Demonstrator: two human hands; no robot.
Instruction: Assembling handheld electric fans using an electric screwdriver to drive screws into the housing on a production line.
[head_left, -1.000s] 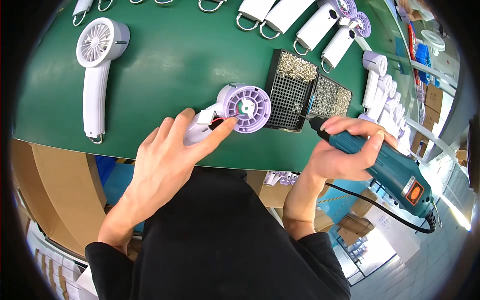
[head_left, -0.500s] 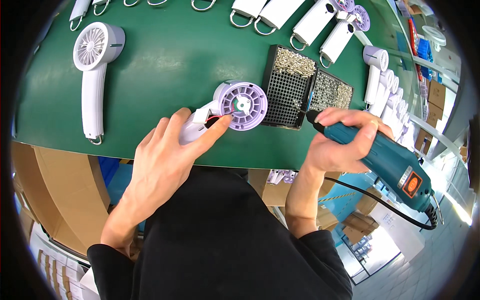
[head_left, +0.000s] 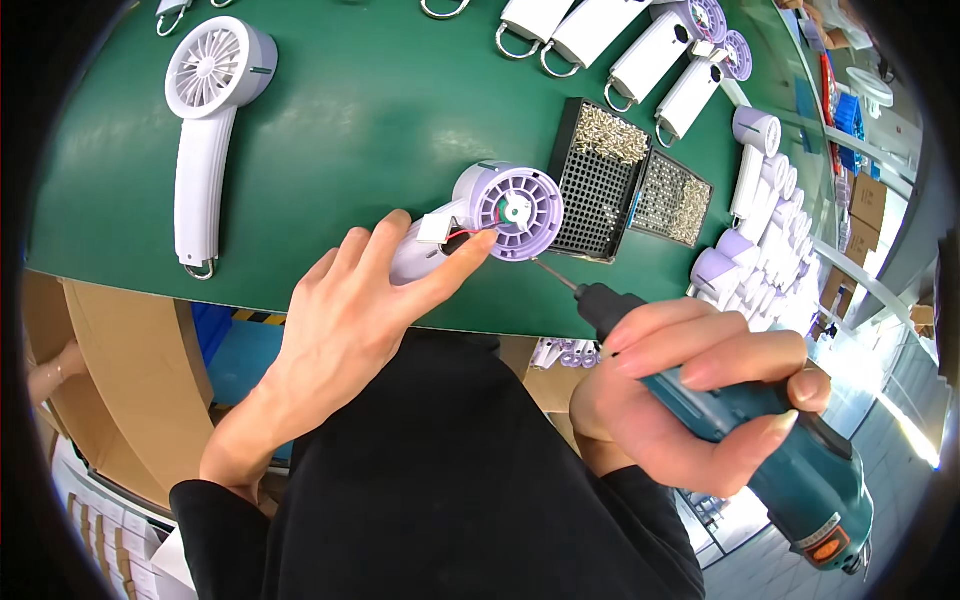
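My left hand (head_left: 350,300) holds a handheld fan (head_left: 547,222) against the green table, fingers round its pale handle. The fan's lilac round head faces up without a grille, showing a white hub, with red and dark wires by the thumb. My right hand (head_left: 690,390) is wrapped round a teal electric screwdriver (head_left: 815,490). Its thin bit points left, with the tip close to the head's lower right rim; whether they touch I cannot tell. Just beyond the fan head lie a black screw tray (head_left: 590,222) and a second screw tray (head_left: 657,222), both holding small screws.
A fan with a white grille (head_left: 203,180) lies at the left. Several white handles (head_left: 595,35) line the far edge. More fans (head_left: 760,195) are heaped at the right. Below the table's left edge stands a cardboard box (head_left: 140,360), with another person's hand (head_left: 60,375) beside it.
My right hand has brought the screwdriver from the screw trays down and left, its bit now by the fan head. The left hand keeps its hold; the whole view has shifted slightly.
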